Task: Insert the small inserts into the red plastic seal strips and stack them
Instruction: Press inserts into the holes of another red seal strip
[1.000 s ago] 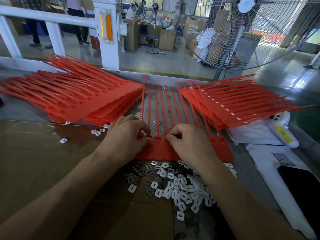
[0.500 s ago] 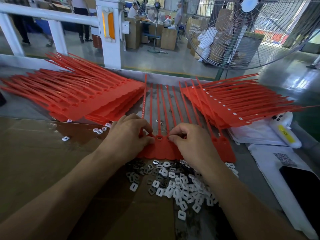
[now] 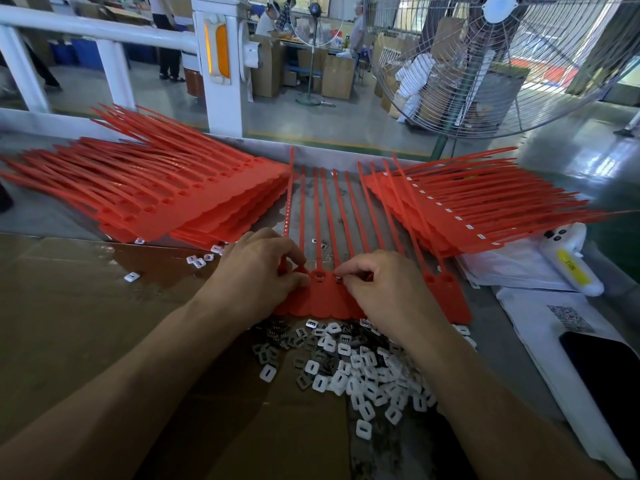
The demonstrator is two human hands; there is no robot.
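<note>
A red sheet of joined seal strips [image 3: 323,299] lies flat before me, its thin tails running away across the table. My left hand [image 3: 258,271] presses its left heads, thumb and finger pinched at a socket. My right hand [image 3: 388,289] pinches a small insert at the socket next to the middle one [image 3: 337,278]. A pile of small white and dark inserts [image 3: 349,368] lies just in front of the sheet. One stack of red strips [image 3: 166,199] lies at the left, and another stack [image 3: 460,209] fans out at the right.
Brown cardboard [image 3: 86,323] covers the left of the table, with loose inserts [image 3: 199,260] on it. A white bottle-like object [image 3: 568,265] lies on white bags at the right, next to a dark phone [image 3: 606,368]. A big fan [image 3: 502,60] and a white railing [image 3: 214,64] stand beyond the far edge.
My right fingertips have shifted a little to the right along the row of sockets. The left hand stays on the sheet. The view has tilted slightly.
</note>
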